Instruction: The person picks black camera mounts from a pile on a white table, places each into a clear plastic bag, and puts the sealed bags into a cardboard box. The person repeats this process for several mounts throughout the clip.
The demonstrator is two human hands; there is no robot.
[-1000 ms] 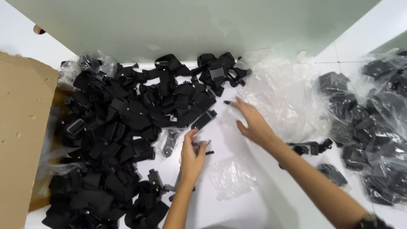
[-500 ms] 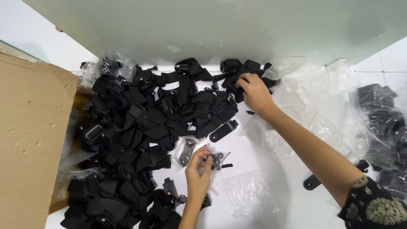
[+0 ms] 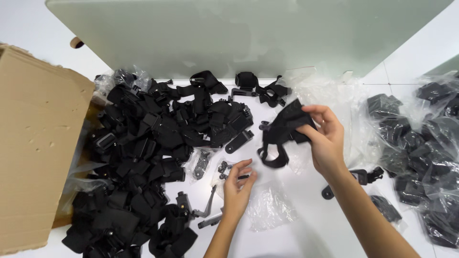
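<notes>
A cardboard box (image 3: pixel 33 157) lies at the left edge of the tabletop (image 3: pixel 306 234), its flap over part of a big pile of black straps (image 3: pixel 153 153) that spreads toward the middle. Just right of the pile, the left hand (image 3: pixel 237 187) hovers low over the tabletop with fingers curled loosely and apart, tips beside some small black screws (image 3: pixel 223 168) and an empty clear bag (image 3: pixel 270 208); it grips nothing I can see. Farther right, the right hand (image 3: pixel 325 138) is lifted above the tabletop, fingers pinched shut on a black strap (image 3: pixel 282 131) whose loop dangles below. Bagged black parts (image 3: pixel 420 153) crowd the right edge.
</notes>
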